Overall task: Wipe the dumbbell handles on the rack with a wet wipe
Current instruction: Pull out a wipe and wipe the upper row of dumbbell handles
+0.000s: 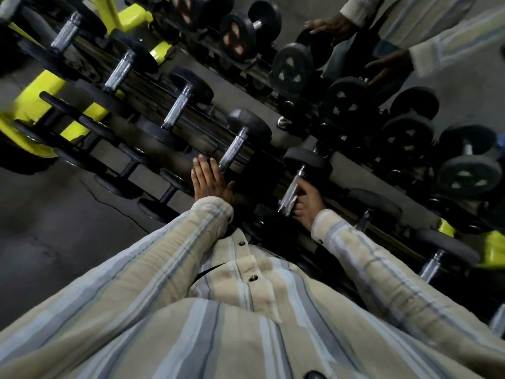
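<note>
Right hand (306, 203) at five o'clock grips the wet wipe (291, 205) round a dumbbell handle (291, 191); left hand (209, 179), fingers flat, rests on the rack (191, 124) at centre. A hard rub could roll that dumbbell off.

This is a gym: rows of black dumbbells (175, 116) with knurled steel handles sit on a long rack (191, 124) with yellow frame legs (41, 97), over a grey concrete floor (54, 228), with more dumbbells reflected in a mirror (341, 77) behind.
</note>
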A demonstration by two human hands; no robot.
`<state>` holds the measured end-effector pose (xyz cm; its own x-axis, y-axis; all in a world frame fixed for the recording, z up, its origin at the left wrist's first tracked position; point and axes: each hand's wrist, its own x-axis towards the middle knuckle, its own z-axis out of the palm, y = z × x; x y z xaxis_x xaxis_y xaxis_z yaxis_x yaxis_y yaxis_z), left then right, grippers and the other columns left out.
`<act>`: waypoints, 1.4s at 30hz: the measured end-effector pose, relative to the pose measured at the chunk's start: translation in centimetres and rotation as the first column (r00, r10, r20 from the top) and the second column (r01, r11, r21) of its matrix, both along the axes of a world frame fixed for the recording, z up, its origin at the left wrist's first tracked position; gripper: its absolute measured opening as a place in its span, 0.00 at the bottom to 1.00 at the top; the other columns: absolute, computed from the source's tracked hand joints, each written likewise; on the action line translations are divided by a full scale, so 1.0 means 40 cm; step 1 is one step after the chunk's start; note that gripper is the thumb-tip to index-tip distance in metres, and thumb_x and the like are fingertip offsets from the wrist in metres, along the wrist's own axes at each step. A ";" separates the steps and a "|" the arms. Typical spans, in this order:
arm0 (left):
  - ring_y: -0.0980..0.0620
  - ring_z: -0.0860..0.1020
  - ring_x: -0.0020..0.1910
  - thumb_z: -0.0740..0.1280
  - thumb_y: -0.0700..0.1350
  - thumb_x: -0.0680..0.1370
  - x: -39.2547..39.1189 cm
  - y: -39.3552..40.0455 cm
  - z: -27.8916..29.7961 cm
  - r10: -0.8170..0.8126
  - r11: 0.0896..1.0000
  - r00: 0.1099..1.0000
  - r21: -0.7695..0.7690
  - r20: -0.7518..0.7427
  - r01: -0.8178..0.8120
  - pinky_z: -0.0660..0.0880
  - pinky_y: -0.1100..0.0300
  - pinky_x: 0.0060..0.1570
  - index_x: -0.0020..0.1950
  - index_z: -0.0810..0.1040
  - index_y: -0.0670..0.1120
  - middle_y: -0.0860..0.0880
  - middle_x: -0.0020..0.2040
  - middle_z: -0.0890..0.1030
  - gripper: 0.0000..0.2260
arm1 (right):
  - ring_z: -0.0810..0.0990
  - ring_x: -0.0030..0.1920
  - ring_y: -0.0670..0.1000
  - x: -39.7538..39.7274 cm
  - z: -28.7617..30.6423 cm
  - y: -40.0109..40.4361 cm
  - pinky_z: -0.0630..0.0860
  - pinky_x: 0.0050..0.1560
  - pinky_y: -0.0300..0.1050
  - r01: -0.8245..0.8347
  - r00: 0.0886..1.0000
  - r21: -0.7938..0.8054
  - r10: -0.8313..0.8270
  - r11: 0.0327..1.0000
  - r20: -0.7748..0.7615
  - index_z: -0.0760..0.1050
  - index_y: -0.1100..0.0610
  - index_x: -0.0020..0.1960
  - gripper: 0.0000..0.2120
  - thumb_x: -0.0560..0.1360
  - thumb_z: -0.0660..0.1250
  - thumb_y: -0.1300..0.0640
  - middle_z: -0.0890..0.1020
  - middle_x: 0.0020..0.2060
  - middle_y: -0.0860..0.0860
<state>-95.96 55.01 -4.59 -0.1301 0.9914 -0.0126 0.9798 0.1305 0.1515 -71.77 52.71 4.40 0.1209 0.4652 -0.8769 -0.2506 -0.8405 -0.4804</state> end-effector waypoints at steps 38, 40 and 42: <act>0.31 0.68 0.74 0.55 0.64 0.74 0.002 0.003 0.011 -0.001 0.998 1.000 0.065 -0.003 0.001 0.66 0.37 0.72 0.72 0.69 0.37 0.32 0.74 0.69 0.37 | 0.80 0.52 0.57 0.046 -0.105 0.018 0.78 0.53 0.51 -0.931 -0.348 -0.273 0.356 -0.244 0.867 0.80 0.51 0.54 0.14 0.76 0.57 0.58 0.81 0.49 0.55; 0.31 0.67 0.75 0.55 0.64 0.73 0.002 0.001 0.010 0.002 0.999 1.000 0.054 -0.003 -0.002 0.66 0.37 0.72 0.72 0.69 0.37 0.32 0.75 0.68 0.38 | 0.77 0.63 0.56 0.084 -0.103 0.019 0.76 0.62 0.51 -0.935 -0.325 -0.217 0.431 -0.281 0.842 0.74 0.49 0.68 0.22 0.78 0.53 0.55 0.78 0.62 0.53; 0.31 0.67 0.75 0.55 0.64 0.73 0.005 0.001 0.014 0.004 0.999 1.000 0.049 -0.002 -0.004 0.66 0.37 0.72 0.72 0.69 0.37 0.32 0.75 0.68 0.38 | 0.76 0.66 0.57 0.093 -0.070 0.022 0.76 0.62 0.55 -0.932 -0.304 -0.172 0.429 -0.318 0.851 0.73 0.52 0.69 0.23 0.80 0.51 0.48 0.78 0.64 0.53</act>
